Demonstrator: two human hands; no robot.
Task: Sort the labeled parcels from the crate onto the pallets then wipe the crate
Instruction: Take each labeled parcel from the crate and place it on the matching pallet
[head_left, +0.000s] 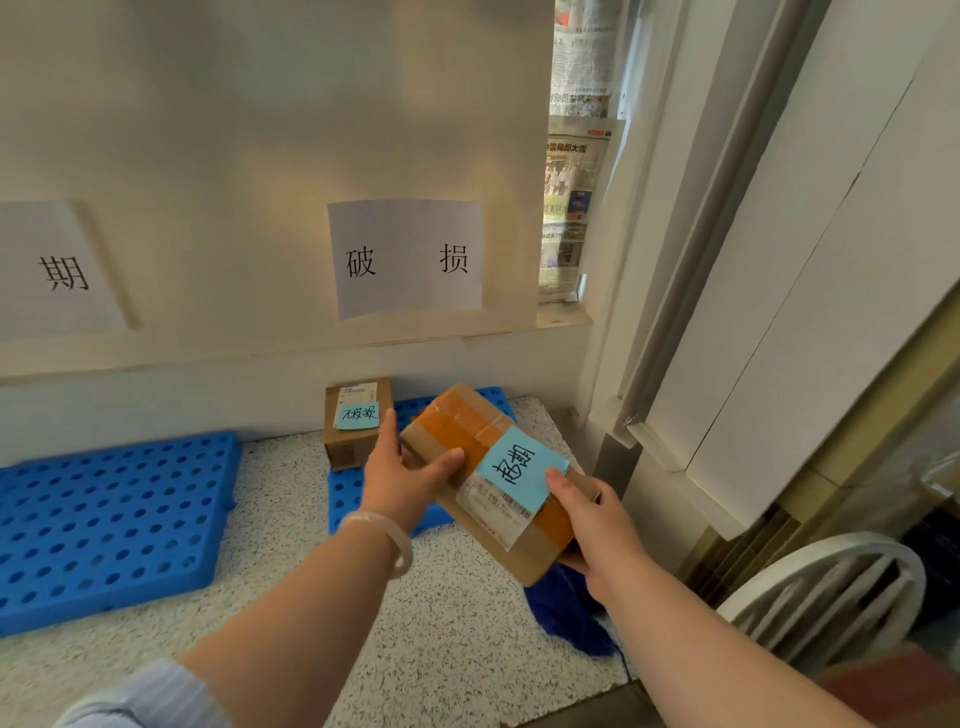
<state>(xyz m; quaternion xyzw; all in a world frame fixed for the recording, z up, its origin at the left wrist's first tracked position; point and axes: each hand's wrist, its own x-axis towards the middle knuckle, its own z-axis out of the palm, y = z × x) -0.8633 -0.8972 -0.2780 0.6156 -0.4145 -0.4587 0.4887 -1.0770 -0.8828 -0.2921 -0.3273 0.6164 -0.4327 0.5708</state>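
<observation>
The left hand (410, 478) and right hand (597, 525), fingers curled, hold the orange-taped brown cardboard parcel (462, 418) mid-frame above the blue perforated plastic pallet (347, 493); its blue note (519, 467) differs from the white wall sign (408, 257) there, risking mis-sorting.

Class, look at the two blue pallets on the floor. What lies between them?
Head view: only bare speckled floor lies between the left pallet and the right pallet; nothing sits in that gap.

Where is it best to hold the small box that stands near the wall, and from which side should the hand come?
Probably its left and right side faces, coming from above: the small box sits close to the wall, and its top carries the blue note.
</observation>
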